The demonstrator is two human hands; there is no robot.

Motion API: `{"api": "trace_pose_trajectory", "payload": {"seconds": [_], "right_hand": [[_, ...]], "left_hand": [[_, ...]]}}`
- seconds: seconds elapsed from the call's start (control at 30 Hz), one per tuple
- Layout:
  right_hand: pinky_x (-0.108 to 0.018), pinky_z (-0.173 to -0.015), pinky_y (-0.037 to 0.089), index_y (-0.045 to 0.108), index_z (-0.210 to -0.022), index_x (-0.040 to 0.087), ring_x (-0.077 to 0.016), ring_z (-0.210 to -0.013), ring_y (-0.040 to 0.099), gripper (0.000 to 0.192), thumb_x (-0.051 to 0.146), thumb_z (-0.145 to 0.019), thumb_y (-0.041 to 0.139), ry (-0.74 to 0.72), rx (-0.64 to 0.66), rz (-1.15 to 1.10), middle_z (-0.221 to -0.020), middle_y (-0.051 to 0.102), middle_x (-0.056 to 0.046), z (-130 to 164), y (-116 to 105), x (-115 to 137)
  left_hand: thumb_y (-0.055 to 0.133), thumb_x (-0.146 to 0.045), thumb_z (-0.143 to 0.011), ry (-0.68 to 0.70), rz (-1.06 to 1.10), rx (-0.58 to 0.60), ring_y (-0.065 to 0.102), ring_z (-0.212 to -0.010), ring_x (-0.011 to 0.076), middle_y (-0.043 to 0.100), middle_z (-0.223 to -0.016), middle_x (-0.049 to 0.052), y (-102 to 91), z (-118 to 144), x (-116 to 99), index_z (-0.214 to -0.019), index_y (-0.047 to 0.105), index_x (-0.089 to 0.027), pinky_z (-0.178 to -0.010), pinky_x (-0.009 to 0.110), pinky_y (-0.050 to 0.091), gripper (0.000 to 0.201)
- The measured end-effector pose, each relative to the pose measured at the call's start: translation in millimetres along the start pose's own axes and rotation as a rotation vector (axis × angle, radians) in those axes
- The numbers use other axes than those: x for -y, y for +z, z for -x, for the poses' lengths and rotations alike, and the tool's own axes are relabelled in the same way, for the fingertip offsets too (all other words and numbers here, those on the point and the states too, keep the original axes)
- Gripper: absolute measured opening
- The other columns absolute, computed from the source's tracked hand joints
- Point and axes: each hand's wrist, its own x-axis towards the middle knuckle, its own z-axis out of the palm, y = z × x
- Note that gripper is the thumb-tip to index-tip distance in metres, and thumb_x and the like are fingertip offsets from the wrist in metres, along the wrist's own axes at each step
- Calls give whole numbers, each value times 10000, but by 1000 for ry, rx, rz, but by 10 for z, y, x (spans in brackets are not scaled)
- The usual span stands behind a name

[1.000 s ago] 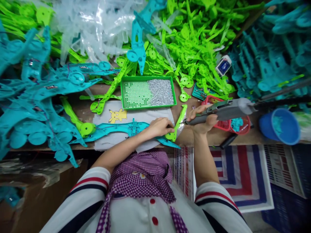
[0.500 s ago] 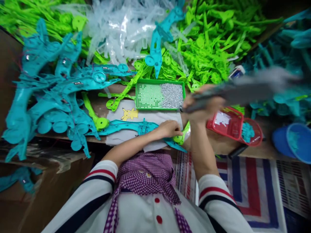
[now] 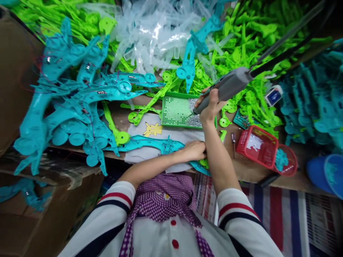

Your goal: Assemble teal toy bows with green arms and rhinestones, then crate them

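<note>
My right hand [image 3: 210, 107] is wrapped around a grey electric screwdriver [image 3: 233, 85], tilted with its tip down at the small silver screws [image 3: 193, 107] in a green perforated tray [image 3: 174, 126]. My left hand [image 3: 194, 150] is closed over the right part of a long teal plastic piece [image 3: 150, 143], which lies across a light cloth [image 3: 136, 129] with a yellow cartoon figure. A bright green piece [image 3: 204, 163] shows below that hand. My right forearm hides some of the left fingertips.
Teal parts with thin wires [image 3: 66, 103] are heaped at left. Clear plastic pieces [image 3: 152, 32] and green pieces [image 3: 246, 32] pile up at the back. Rightward lie a small screwdriver [image 3: 233, 142], a red basket [image 3: 242, 142], and a blue bucket [image 3: 317, 171]. Teal parts [image 3: 308, 96] line the far right.
My right hand has swung the electric screwdriver down and left, its tip now at the screws in the tray. My left hand stays on the teal piece. The whole view has shifted slightly.
</note>
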Motion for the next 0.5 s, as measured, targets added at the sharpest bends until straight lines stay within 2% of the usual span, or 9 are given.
{"api": "trace_pose_trajectory", "payload": {"seconds": [0.23,0.4,0.5], "right_hand": [[-321,-413,419,568,-710,299,-156,-430,556,431,726,-776,577,-49,-21,-3,-471,477,66,18,-16,1],[-315,-404,415,567,-744,300,-154,-403,533,510,804,-778,499,-79,17,66,-476,450,70,18,-22,24],[-288,-392,397,562,-743,278,-145,-399,534,512,782,-800,498,-86,15,55,-494,440,69,14,-24,5]], "left_hand": [[592,-245,-846,26,-4,-23,695,-1007,313,721,-1148,164,52,-31,41,-1124,678,-154,-814,397,549,305],[591,-225,-844,23,13,-29,687,-1041,317,718,-1153,164,37,-19,26,-1144,667,-159,-832,402,546,316],[590,-231,-844,4,1,-22,693,-1012,313,723,-1146,172,43,-24,23,-1107,674,-149,-825,403,545,288]]}}
